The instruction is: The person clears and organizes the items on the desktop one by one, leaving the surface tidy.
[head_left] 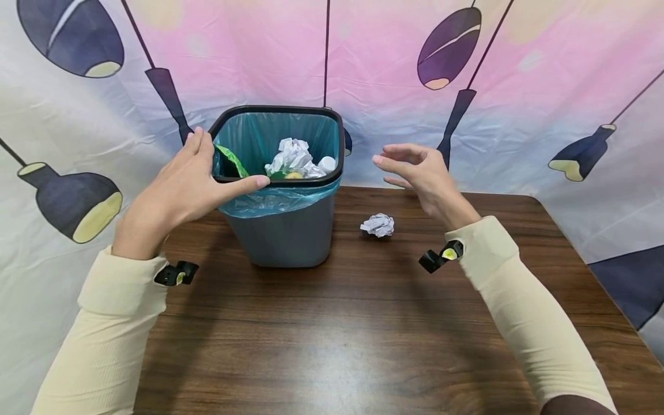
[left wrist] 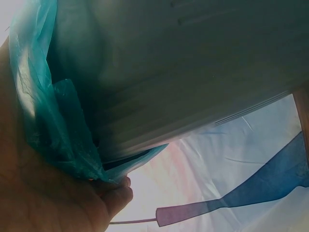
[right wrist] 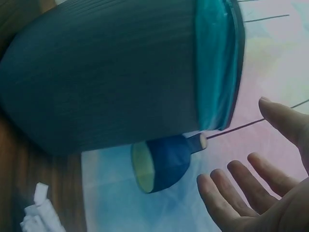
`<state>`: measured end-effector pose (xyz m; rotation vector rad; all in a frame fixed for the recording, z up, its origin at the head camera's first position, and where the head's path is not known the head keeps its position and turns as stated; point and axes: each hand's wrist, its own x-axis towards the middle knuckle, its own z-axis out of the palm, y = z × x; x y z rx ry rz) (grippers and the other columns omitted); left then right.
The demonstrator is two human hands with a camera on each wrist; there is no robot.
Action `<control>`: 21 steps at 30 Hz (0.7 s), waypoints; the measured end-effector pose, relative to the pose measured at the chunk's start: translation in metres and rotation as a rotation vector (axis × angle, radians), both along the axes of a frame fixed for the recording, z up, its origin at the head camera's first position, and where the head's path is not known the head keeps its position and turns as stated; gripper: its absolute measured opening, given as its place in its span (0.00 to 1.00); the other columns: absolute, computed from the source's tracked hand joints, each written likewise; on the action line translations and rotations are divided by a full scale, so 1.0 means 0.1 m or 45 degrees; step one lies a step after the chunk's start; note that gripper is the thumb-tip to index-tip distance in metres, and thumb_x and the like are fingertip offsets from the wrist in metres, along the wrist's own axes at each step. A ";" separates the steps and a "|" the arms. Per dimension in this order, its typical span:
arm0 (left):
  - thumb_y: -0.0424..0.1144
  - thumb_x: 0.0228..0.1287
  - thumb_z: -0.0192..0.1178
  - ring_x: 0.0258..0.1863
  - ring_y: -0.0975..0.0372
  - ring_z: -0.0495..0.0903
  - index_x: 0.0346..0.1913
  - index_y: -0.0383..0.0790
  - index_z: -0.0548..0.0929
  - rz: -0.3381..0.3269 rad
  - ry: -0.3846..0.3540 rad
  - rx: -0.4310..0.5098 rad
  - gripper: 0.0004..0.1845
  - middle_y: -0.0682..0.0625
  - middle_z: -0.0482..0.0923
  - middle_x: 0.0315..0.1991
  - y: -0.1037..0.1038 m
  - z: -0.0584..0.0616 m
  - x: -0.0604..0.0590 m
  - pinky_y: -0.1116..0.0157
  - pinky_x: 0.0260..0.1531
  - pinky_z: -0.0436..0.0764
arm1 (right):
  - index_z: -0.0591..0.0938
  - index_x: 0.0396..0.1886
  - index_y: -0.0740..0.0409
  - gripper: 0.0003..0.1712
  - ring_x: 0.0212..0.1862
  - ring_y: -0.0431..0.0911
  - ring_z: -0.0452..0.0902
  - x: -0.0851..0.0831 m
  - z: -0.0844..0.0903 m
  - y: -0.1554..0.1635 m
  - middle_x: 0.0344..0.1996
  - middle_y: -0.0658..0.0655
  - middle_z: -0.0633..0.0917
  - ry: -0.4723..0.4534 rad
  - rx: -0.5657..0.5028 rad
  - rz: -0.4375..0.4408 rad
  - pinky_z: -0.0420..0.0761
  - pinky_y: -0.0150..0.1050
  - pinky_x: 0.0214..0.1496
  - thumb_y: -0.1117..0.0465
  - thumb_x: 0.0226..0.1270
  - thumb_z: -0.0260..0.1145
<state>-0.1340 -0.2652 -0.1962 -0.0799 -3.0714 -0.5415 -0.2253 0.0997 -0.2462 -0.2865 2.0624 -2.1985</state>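
Note:
A grey trash can [head_left: 290, 236] with a black rim and a blue-green liner bag [head_left: 259, 202] stands on the wooden table. Along its front left corner rests my left hand [head_left: 178, 187], thumb stretched along the front rim and fingers on the left side. Inside are crumpled white paper [head_left: 293, 154], a green wrapper [head_left: 231, 160], a small white round item [head_left: 327, 165] and something yellowish. My right hand [head_left: 422, 173] hovers right of the can, holding nothing, fingers spread and loosely bent. Below it on the table lies a crumpled paper ball [head_left: 378, 225].
The wooden table [head_left: 332, 323] reaches toward me, its rounded far right corner in view. Behind it hangs a curtain [head_left: 384, 63] printed with dark lamps. Each wrist wears a small black camera mount [head_left: 441, 256].

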 end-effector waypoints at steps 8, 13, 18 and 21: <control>0.80 0.59 0.51 0.79 0.45 0.24 0.78 0.33 0.26 0.006 0.001 0.002 0.69 0.37 0.19 0.79 -0.01 0.00 0.00 0.38 0.73 0.39 | 0.83 0.60 0.57 0.32 0.57 0.48 0.82 -0.04 -0.40 0.00 0.59 0.54 0.82 0.002 0.305 -0.042 0.82 0.43 0.58 0.54 0.55 0.82; 0.80 0.58 0.51 0.79 0.46 0.25 0.78 0.33 0.27 0.003 0.005 0.000 0.69 0.37 0.19 0.79 -0.01 0.01 -0.01 0.38 0.73 0.39 | 0.83 0.61 0.53 0.35 0.62 0.49 0.77 -0.09 -0.69 0.02 0.61 0.55 0.82 0.019 0.520 -0.039 0.80 0.47 0.59 0.49 0.53 0.83; 0.80 0.59 0.50 0.79 0.45 0.25 0.78 0.33 0.27 -0.002 0.004 -0.008 0.69 0.36 0.20 0.79 -0.01 0.01 -0.02 0.38 0.73 0.39 | 0.82 0.63 0.55 0.37 0.66 0.57 0.73 -0.12 -0.93 0.03 0.65 0.60 0.78 0.168 0.828 -0.047 0.77 0.54 0.62 0.48 0.54 0.81; 0.80 0.59 0.50 0.79 0.45 0.25 0.78 0.32 0.27 -0.002 -0.005 -0.011 0.69 0.37 0.19 0.79 0.00 0.00 -0.01 0.38 0.73 0.39 | 0.80 0.65 0.54 0.39 0.63 0.60 0.73 -0.13 -1.05 0.02 0.68 0.61 0.74 0.152 0.893 -0.056 0.77 0.56 0.61 0.49 0.54 0.82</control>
